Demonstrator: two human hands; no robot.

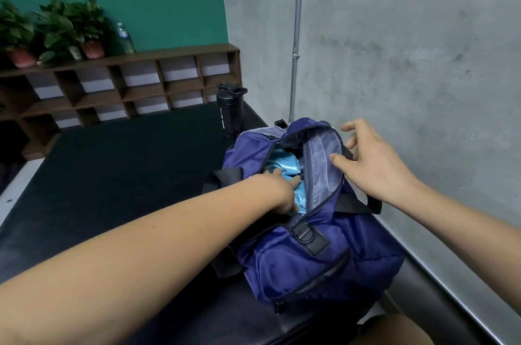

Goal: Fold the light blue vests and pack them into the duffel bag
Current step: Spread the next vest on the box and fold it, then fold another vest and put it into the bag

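A purple duffel bag (324,257) lay on the black padded bench (127,175) at the right centre of the frame, close to the grey wall (408,48). Its main zip stood open and the top flap was thrown back toward the wall, showing pale lining. In that main compartment sat the light blue vests (284,165), shiny fabric bunched low in the opening (how many pieces could not be counted). The end pocket (296,274) nearest the camera was zipped closed.

The left grip (282,192) reached into the opening from the lower left, with its thumb lying on the blue fabric. Its fingers went down inside the bag out of sight, so whether it clutched the cloth or only pressed on it could not be told. The right grip (375,164) hovered over the folded-back flap, fingers spread and loose, holding nothing.

A black sports bottle (229,110) stood upright on the bench just behind the bag. In the upper left a brown cubby shelf (135,85) carried potted plants (70,26) and a clear water bottle (125,39) on its top.
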